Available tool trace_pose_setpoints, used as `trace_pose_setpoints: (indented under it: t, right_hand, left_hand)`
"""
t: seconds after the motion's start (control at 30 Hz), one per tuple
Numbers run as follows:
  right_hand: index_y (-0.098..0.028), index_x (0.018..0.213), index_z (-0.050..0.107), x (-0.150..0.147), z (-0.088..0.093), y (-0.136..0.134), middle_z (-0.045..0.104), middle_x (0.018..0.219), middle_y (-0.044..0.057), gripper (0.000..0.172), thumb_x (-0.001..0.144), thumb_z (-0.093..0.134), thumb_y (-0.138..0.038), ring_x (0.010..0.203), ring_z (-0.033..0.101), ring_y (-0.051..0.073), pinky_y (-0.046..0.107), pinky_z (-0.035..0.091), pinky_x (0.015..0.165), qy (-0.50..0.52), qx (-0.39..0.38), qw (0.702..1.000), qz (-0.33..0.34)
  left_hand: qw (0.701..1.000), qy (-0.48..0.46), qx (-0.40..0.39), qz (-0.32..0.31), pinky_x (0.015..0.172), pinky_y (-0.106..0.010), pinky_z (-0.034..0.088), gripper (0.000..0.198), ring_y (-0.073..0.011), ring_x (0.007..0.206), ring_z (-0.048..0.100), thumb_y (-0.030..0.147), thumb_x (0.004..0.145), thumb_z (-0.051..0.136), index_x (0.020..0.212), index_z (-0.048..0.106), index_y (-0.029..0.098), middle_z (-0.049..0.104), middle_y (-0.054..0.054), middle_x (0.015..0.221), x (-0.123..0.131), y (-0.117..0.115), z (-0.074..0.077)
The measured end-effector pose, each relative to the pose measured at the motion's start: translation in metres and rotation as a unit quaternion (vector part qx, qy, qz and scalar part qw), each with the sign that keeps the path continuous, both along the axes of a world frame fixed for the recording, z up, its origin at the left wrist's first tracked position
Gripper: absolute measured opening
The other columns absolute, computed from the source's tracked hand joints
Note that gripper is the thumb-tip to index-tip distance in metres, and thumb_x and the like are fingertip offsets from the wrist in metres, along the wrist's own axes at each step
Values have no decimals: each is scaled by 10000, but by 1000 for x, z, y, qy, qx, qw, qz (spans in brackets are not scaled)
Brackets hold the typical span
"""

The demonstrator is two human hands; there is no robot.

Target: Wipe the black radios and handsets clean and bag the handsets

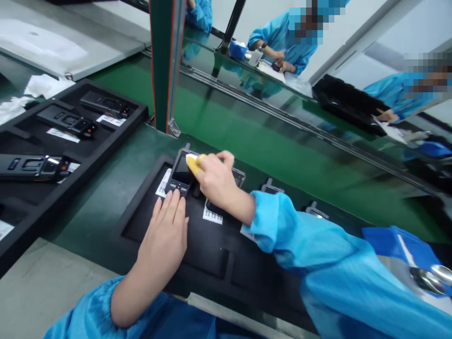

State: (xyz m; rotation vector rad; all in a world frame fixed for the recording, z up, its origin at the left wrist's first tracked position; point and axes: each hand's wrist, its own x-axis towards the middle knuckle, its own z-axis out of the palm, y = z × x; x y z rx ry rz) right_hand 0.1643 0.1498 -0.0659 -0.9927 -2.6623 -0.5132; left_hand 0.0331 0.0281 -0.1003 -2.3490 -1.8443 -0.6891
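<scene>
At left, a black foam tray (88, 170) bears dark handheld devices. Right of it, at lower centre, the bare left hand (164, 235) lies flat, fingers straight and nearly together, their tips against the lower end of a grey-framed handheld device with a dark screen (181, 168). That device sits near the centre of the frame, its long axis almost vertical, the top leaning slightly right. From its right side the right hand (217, 181) reaches in, nearer the screen, a yellow-covered finger (193, 165) over the upper part; whether the fingers pinch the small white scrap (190, 156) there, I cannot tell.
</scene>
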Motion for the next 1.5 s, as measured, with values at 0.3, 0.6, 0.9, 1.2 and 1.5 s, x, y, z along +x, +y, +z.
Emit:
trace_pose_setpoints:
  t: [0.3,0.6,0.9,1.2,1.5]
  right_hand:
    - [-191,882,676,-10,2,13,623,894,24,305,959,382,-168,847,444,150,402,166,870,-1,25,1000,10]
    - [-202,829,680,-11,-1,1,600,798,-3,290,951,418,-183,802,432,140,394,168,852,-3,17,995,99]
    - [-186,755,664,-17,-4,-9,582,745,-3,282,930,446,-152,770,428,142,383,176,845,8,25,990,139]
    - [-174,864,680,-9,6,16,580,830,30,242,918,448,-130,804,422,155,372,168,805,-6,4,999,-38]
    - [-175,917,685,-2,-18,-30,599,825,36,289,936,399,-143,811,455,153,378,188,761,13,-64,998,14]
  left_hand:
    - [1000,4,18,-7,1007,-489,440,386,-327,1209,535,163,925,351,1191,542,-41,572,-248,1274,4,0,2]
    - [1000,-17,-2,7,1032,-482,426,394,-299,1253,498,173,927,342,1233,520,0,556,-224,1305,5,-2,-2]
    - [1000,-29,-11,2,1045,-471,414,396,-294,1253,500,166,927,349,1242,511,-11,560,-225,1301,4,-2,-2]
    - [1000,-3,12,-4,1001,-486,445,388,-313,1230,519,180,929,356,1215,523,-21,576,-239,1274,2,-1,-2]
    - [998,-67,6,-8,1056,-504,389,437,-292,1284,467,149,912,355,1329,425,37,545,-231,1317,-1,-1,-5]
